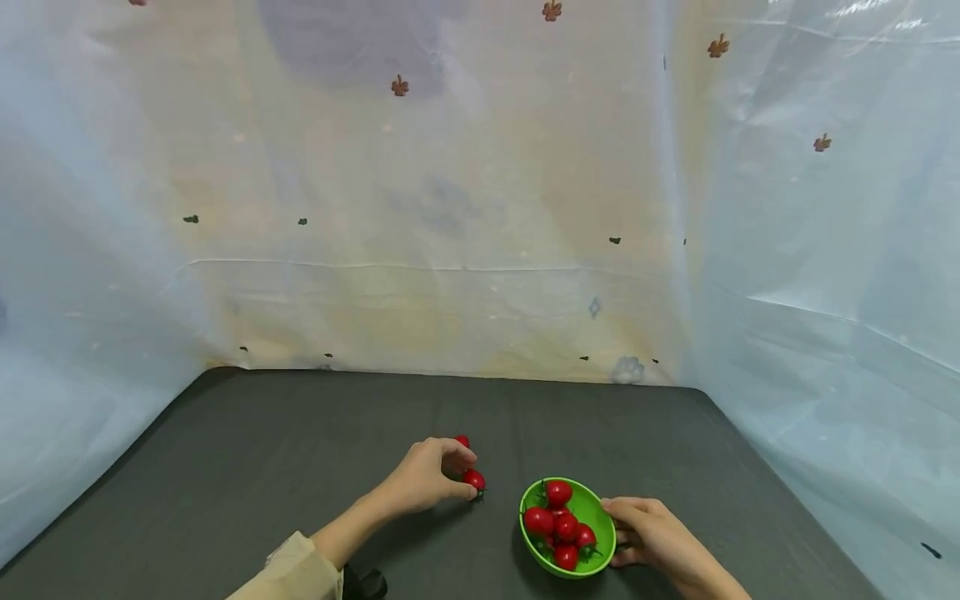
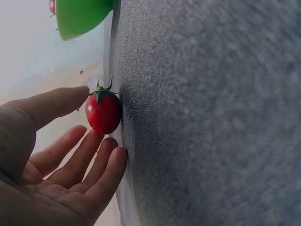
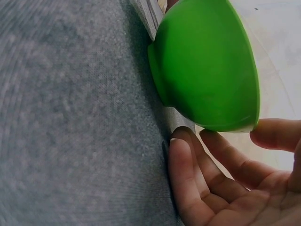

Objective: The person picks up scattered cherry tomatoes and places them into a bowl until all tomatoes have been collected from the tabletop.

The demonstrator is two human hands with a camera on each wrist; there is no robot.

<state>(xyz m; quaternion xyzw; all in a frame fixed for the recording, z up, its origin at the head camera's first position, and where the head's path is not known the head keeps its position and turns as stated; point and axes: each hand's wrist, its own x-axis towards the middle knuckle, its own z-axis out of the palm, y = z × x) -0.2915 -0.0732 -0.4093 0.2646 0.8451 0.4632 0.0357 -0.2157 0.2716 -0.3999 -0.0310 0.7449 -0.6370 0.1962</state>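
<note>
My left hand [image 1: 429, 477] reaches over the dark table around a red cherry tomato [image 1: 474, 480]. In the left wrist view this tomato rests on the cloth, green stalk toward the thumb. The thumb lies by its stalk end and the fingertips are right at its opposite end. A second cherry tomato [image 1: 462, 440] shows just beyond the fingers, partly hidden by them. My right hand [image 1: 651, 533] holds a green bowl [image 3: 211, 66] by its right side, thumb at the rim and fingers against the outer wall. Several cherry tomatoes [image 1: 564, 527] lie inside the bowl.
The table [image 1: 300, 417] is covered in dark grey cloth. Pale plastic sheeting [image 1: 450, 317] with small leaf prints hangs behind it and along both sides. A black strap [image 1: 365, 585] shows by the left sleeve [image 1: 298, 571].
</note>
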